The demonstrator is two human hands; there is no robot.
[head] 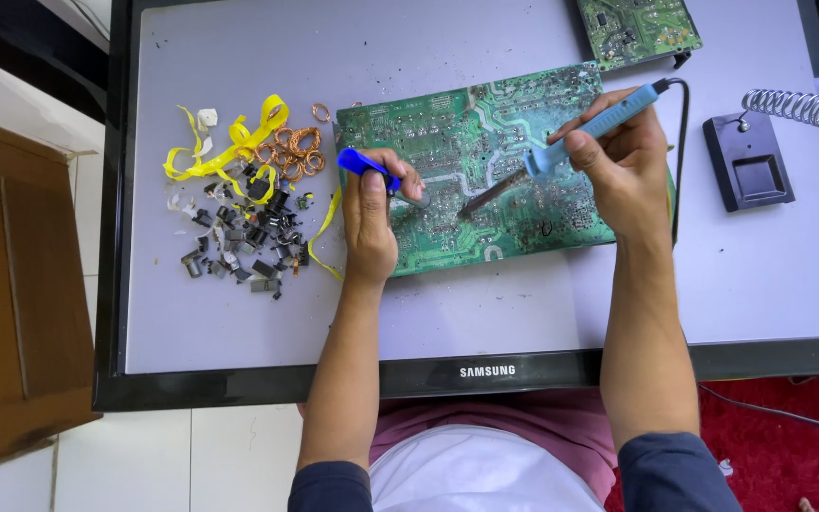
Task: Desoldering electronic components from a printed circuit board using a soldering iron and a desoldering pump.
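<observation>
A large green circuit board (pixel 447 142) lies solder side up on a flat screen panel (pixel 485 313) that serves as a work surface. My right hand (pixel 618 156) grips a blue-handled soldering iron (pixel 599 125), and its dark tip rests on the board near the middle. My left hand (pixel 372 204) rests on the board's left edge and holds a blue-handled tool (pixel 362 163) whose metal end touches the board close to the iron's tip.
A heap of small dark removed parts (pixel 244 242), copper wire coils (pixel 296 147) and yellow tape strips (pixel 234 142) lies to the left. A black iron stand with a spring holder (pixel 755 161) sits at right. A second small green board (pixel 639 28) is at the top.
</observation>
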